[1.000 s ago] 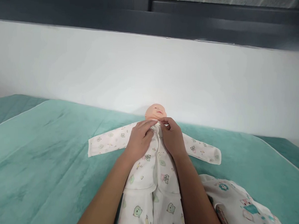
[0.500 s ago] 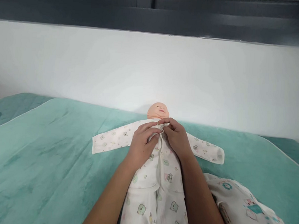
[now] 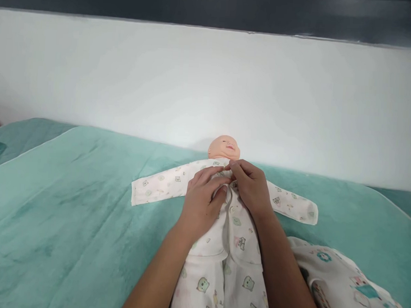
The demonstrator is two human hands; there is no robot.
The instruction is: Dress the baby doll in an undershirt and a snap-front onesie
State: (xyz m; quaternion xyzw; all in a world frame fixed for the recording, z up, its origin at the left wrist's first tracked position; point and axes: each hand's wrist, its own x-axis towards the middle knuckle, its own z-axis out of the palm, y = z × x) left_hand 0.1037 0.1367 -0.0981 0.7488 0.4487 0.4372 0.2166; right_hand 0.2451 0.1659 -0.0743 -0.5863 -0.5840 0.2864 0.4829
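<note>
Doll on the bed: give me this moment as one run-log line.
left hand: on doll's chest | right hand: pinching white top at collar | spare garment: lower right | surface: teal sheet
</note>
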